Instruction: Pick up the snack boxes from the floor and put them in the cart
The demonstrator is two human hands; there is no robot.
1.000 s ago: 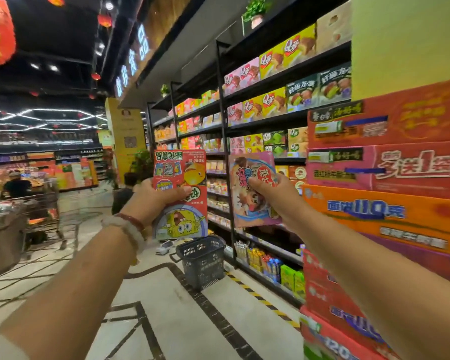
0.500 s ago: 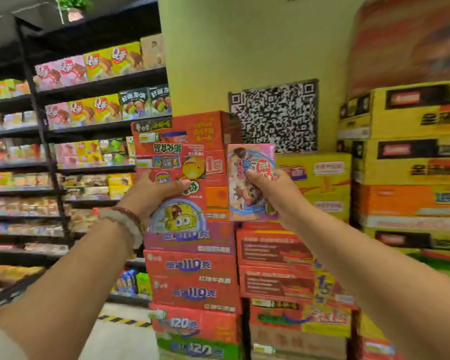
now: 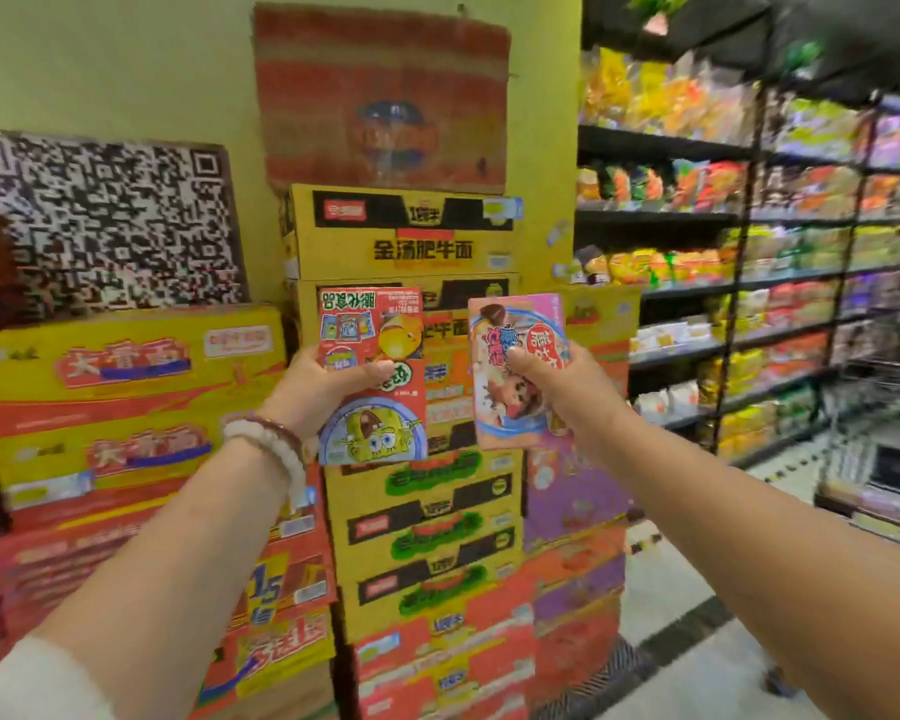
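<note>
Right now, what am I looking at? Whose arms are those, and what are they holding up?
The arms belong to a person wearing a camera on their head, so you see what they see. There is only this one view. The left hand holds a red snack box with a yellow cartoon sponge on it. The right hand holds a pink snack box. Behind them stand stacked cartons against a yellow wall, and shop shelves full of packets run along the right.
</note>
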